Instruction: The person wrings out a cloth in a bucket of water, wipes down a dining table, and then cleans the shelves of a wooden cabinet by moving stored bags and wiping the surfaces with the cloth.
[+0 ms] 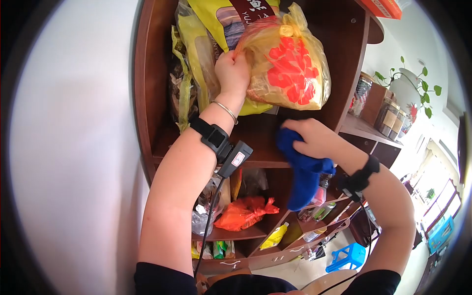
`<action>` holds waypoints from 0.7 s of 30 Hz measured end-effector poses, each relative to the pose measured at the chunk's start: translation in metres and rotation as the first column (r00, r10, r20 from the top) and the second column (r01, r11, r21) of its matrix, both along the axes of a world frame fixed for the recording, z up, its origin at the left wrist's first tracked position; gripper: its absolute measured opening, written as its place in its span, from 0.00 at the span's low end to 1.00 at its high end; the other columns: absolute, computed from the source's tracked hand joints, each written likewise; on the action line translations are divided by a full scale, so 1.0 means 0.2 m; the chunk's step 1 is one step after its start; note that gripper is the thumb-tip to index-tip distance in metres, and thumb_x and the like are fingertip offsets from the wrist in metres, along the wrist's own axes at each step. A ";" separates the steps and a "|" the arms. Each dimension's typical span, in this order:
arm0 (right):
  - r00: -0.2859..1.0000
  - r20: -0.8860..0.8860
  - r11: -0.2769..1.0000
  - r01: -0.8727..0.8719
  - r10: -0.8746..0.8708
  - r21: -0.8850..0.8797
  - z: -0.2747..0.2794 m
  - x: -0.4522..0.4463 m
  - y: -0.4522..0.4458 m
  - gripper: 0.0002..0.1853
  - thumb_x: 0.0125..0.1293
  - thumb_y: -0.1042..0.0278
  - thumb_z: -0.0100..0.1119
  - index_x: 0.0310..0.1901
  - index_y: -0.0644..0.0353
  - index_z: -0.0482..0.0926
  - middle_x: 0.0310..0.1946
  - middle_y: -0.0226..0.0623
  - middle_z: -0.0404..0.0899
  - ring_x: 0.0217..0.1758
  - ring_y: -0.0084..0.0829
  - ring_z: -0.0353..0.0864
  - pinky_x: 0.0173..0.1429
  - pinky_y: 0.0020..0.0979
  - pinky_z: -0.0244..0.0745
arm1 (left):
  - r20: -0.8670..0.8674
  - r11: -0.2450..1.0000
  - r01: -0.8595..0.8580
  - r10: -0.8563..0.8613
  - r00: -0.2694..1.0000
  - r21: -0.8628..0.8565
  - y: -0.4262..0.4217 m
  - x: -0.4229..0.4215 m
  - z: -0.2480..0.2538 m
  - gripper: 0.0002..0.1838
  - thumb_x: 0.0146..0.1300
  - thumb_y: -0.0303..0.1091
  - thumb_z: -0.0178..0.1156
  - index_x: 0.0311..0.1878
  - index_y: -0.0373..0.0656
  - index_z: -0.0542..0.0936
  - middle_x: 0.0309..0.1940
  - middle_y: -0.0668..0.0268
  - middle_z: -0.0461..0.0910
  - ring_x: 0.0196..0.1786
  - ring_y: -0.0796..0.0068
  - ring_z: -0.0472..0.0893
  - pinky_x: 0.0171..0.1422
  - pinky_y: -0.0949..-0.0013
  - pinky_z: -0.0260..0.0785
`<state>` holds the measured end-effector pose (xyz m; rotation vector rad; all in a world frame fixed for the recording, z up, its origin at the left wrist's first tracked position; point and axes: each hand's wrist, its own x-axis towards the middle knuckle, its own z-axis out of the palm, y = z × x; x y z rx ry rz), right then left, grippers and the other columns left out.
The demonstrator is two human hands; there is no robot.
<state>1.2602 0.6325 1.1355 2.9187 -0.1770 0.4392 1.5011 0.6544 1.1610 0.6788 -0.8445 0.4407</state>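
Note:
My left hand (233, 73) is closed on the gathered top of a yellow bag at the upper shelf. Right beside it is a tied yellow plastic bag (295, 71) with a red print. A larger yellow-green package (211, 14) with dark lettering stands behind. Lower right, my right hand (307, 136) grips a blue cloth (304, 169), which hangs down over the front edge of the brown shelf (265, 142). The fingertips of my right hand are partly hidden by the cloth.
Below, a red plastic bag (243, 212) and a yellow packet (274, 236) lie on lower shelves. Jars (387, 115) and a potted plant (407, 88) stand at the right. A blue stool (346, 256) is on the floor. A white wall (73, 147) borders the left.

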 end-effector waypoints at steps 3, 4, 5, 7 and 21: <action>0.956 0.170 0.970 -0.231 0.241 -0.076 -0.07 0.20 0.02 0.22 0.53 0.66 0.56 0.51 0.62 0.73 0.37 0.53 0.79 0.44 0.51 0.78 0.52 0.44 0.73 | -0.055 0.998 0.057 -0.057 0.997 0.000 0.02 -0.02 0.01 0.12 0.59 0.33 0.56 0.30 0.31 0.79 0.30 0.50 0.77 0.35 0.52 0.77 0.43 0.59 0.67; 0.971 0.046 0.972 -0.235 0.236 -0.026 -0.08 0.26 0.04 0.21 0.56 0.63 0.55 0.51 0.63 0.73 0.39 0.53 0.79 0.45 0.51 0.78 0.53 0.44 0.72 | -0.050 0.998 0.059 -0.060 0.997 -0.015 0.01 -0.02 0.01 0.12 0.59 0.33 0.55 0.30 0.31 0.79 0.29 0.50 0.77 0.35 0.53 0.77 0.43 0.60 0.67; 0.969 -0.081 0.972 -0.233 0.234 0.023 -0.11 0.32 0.08 0.20 0.58 0.61 0.54 0.51 0.63 0.74 0.40 0.53 0.78 0.47 0.51 0.77 0.54 0.44 0.71 | -0.047 0.998 0.061 -0.062 0.997 -0.030 0.01 -0.02 0.01 0.12 0.59 0.33 0.55 0.31 0.32 0.79 0.29 0.50 0.77 0.35 0.53 0.77 0.43 0.60 0.67; 0.972 -0.131 0.981 -0.195 0.195 0.018 -0.15 0.44 0.07 0.22 0.63 0.56 0.51 0.52 0.62 0.74 0.42 0.54 0.78 0.48 0.51 0.77 0.56 0.44 0.70 | -0.041 0.998 0.050 -0.051 0.998 -0.025 0.01 -0.01 0.01 0.12 0.59 0.33 0.55 0.32 0.32 0.80 0.29 0.50 0.77 0.35 0.53 0.77 0.43 0.60 0.67; 0.927 -0.373 0.999 0.045 -0.039 0.009 -0.09 0.79 -0.42 0.26 0.68 0.55 0.44 0.62 0.61 0.67 0.59 0.54 0.69 0.63 0.49 0.67 0.68 0.41 0.60 | 0.039 0.983 -0.179 0.180 0.983 -0.040 0.08 -0.09 -0.03 0.08 0.55 0.28 0.53 0.26 0.32 0.77 0.27 0.50 0.73 0.33 0.49 0.74 0.39 0.56 0.67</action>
